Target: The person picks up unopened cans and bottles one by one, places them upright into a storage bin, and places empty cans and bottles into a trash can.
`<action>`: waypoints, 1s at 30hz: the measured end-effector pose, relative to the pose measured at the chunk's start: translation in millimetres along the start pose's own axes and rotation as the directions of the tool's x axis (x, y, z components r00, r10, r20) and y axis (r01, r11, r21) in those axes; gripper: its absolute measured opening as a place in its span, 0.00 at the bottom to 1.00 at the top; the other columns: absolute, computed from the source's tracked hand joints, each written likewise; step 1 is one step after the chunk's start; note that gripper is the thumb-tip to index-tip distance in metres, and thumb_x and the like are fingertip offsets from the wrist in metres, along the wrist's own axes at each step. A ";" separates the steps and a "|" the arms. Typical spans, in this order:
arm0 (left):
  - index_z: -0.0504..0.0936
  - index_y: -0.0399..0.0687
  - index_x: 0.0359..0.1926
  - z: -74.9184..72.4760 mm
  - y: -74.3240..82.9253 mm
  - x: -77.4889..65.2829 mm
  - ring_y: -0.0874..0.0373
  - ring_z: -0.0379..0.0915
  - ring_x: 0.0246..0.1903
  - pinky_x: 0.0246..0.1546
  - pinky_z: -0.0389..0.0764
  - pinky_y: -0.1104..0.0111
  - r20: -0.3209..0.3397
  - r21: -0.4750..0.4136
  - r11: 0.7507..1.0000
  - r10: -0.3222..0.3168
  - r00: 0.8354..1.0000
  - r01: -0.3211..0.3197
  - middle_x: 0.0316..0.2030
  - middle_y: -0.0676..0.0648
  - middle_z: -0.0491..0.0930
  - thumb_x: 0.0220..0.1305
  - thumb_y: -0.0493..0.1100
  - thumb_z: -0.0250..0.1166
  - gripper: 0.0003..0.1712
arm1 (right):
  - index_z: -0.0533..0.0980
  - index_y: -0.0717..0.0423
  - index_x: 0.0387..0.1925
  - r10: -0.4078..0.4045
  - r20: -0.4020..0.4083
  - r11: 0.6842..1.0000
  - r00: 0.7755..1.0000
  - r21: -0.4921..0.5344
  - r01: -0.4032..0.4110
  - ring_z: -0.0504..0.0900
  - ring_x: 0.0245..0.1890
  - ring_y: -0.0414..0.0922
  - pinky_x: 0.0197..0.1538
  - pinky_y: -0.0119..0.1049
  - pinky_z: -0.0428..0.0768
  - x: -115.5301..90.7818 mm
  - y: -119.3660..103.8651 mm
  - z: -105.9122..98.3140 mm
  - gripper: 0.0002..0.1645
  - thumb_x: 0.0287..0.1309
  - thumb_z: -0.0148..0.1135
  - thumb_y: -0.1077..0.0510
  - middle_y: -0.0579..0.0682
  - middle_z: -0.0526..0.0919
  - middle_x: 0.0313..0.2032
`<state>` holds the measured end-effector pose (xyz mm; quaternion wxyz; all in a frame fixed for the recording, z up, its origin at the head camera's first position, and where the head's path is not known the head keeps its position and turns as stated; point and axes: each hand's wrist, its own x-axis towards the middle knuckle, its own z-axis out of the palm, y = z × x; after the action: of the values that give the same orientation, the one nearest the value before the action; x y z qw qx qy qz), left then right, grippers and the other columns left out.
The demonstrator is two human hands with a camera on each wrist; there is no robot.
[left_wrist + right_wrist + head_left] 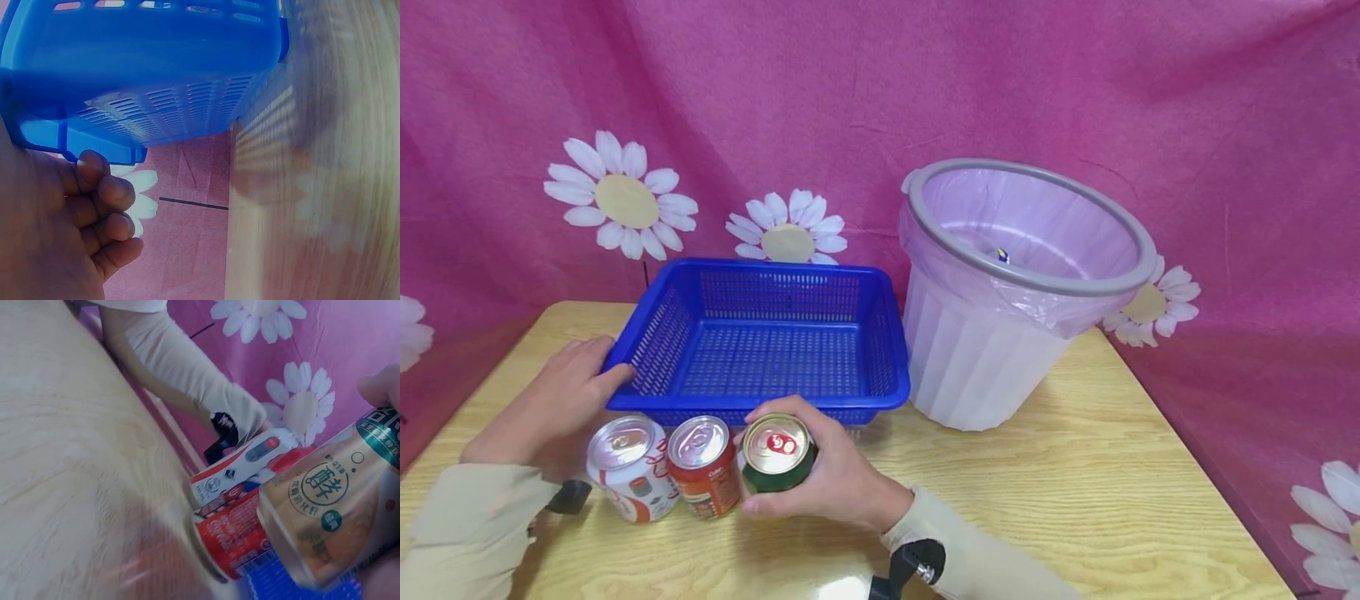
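My right hand (827,467) grips a drink can (777,454) with a gold lid, red tab and dark green top edge. The right wrist view shows that can's gold and white label (331,500), tilted in the fingers. Just left of it a small red Coke can (703,467) stands upright on the table, and beside that a white can (634,468) with red lettering. My left hand (568,383) holds the blue plastic basket (895,350) by its left front rim, thumb on top. In the left wrist view its fingers (112,194) curl beneath the rim.
Right of the basket stands a white bin (977,350) with a grey rim and clear liner; a small blue and yellow scrap (1003,255) shows inside. A pink curtain with daisies (880,100) hangs behind the wooden table (1075,483).
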<state>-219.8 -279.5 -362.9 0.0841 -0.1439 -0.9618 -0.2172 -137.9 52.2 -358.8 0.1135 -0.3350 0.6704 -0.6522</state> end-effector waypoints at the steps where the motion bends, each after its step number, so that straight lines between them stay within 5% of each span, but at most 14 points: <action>1: 0.73 0.33 0.44 -0.2 -0.3 0.1 0.39 0.70 0.43 0.45 0.67 0.48 -0.001 0.000 1.000 0.000 1.000 0.000 0.36 0.36 0.78 0.70 0.46 0.51 0.17 | 0.69 0.46 0.56 0.004 0.002 1.000 1.000 0.010 -0.004 0.82 0.53 0.38 0.61 0.35 0.78 -0.3 -2.0 0.4 0.44 0.35 0.77 0.71 0.56 0.83 0.53; 7: 0.73 0.34 0.42 -0.4 -2.0 -0.6 0.40 0.70 0.42 0.44 0.67 0.50 -0.009 0.002 1.000 0.004 1.000 -0.004 0.35 0.37 0.78 0.70 0.46 0.51 0.16 | 0.68 0.55 0.57 -0.019 0.012 0.998 1.000 0.057 0.019 0.82 0.52 0.38 0.59 0.36 0.79 -0.5 -9.6 0.9 0.44 0.35 0.76 0.73 0.62 0.81 0.53; 13: 0.73 0.33 0.44 -0.4 -3.1 -1.2 0.39 0.69 0.43 0.44 0.66 0.49 -0.001 -0.004 1.000 -0.003 1.000 0.003 0.36 0.36 0.78 0.70 0.46 0.50 0.18 | 0.68 0.51 0.57 -0.037 0.007 0.996 0.999 0.083 0.037 0.81 0.52 0.38 0.58 0.35 0.80 1.7 -12.1 -0.4 0.44 0.35 0.75 0.75 0.65 0.79 0.53; 22: 0.72 0.30 0.49 -0.6 -2.1 0.2 0.37 0.67 0.47 0.48 0.66 0.46 0.037 -0.017 0.999 -0.033 0.999 0.033 0.42 0.32 0.78 0.71 0.47 0.49 0.22 | 0.65 0.58 0.57 -0.177 0.033 0.984 0.984 -0.013 0.177 0.81 0.51 0.39 0.56 0.38 0.81 5.7 -13.3 -9.4 0.44 0.37 0.76 0.72 0.67 0.80 0.50; 30: 0.73 0.31 0.48 -0.4 -0.6 1.4 0.38 0.69 0.46 0.47 0.67 0.47 0.029 -0.006 1.000 -0.016 0.999 0.016 0.41 0.33 0.79 0.71 0.46 0.50 0.20 | 0.66 0.59 0.56 -0.200 -0.015 0.979 0.980 -0.049 0.199 0.81 0.50 0.39 0.52 0.39 0.83 5.1 -23.3 -18.8 0.42 0.38 0.76 0.71 0.65 0.80 0.48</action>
<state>-221.3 -279.8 -362.5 0.0678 -0.1395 -0.9634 -0.2185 -145.7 65.9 -332.8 0.0332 -0.3968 0.6496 -0.6477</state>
